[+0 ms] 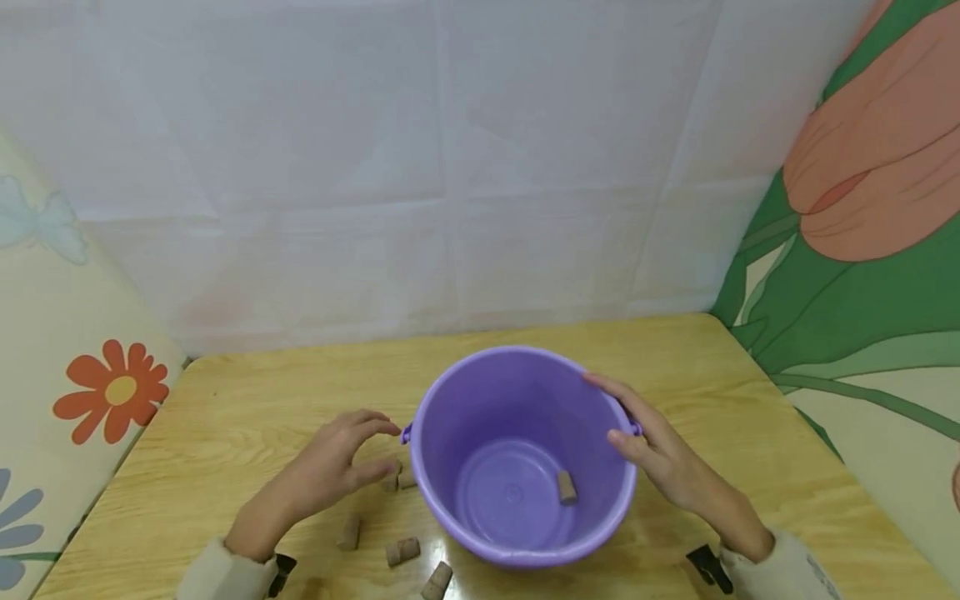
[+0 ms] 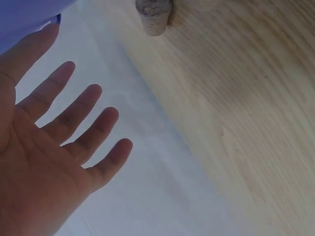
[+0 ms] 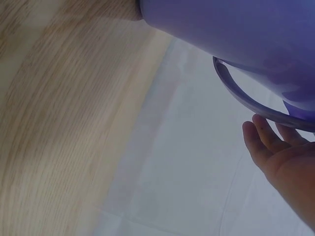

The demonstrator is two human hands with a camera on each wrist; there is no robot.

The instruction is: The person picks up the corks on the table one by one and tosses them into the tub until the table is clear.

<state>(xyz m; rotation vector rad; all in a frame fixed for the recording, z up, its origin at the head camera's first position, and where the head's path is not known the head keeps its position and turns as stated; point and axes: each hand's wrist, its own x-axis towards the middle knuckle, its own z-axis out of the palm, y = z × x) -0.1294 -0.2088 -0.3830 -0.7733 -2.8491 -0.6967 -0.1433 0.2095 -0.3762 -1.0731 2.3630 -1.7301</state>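
Note:
A purple bucket (image 1: pixel 517 383) stands on the wooden table in the head view, with one cork (image 1: pixel 566 487) lying on its floor. My right hand (image 1: pixel 663 454) holds the bucket's right rim, thumb and index finger lapping over its edge. In the right wrist view, other fingers (image 3: pixel 256 135) of that hand lie by the hanging bucket handle (image 3: pixel 241 96). Left of the bucket, my left hand (image 1: pixel 330 462) holds nothing, its fingers spread and its index fingertip close to the handle joint (image 1: pixel 406 434). Several corks lie below and beside it, including one (image 1: pixel 403 551) near the bucket.
The wooden table (image 1: pixel 300 379) reaches back to a white sheet (image 1: pixel 375 167). Painted panels border it, a flower panel (image 1: pixel 45 317) on the left and a tulip panel (image 1: pixel 885 275) on the right. Another cork (image 1: pixel 437 581) lies near the bottom edge of the head view.

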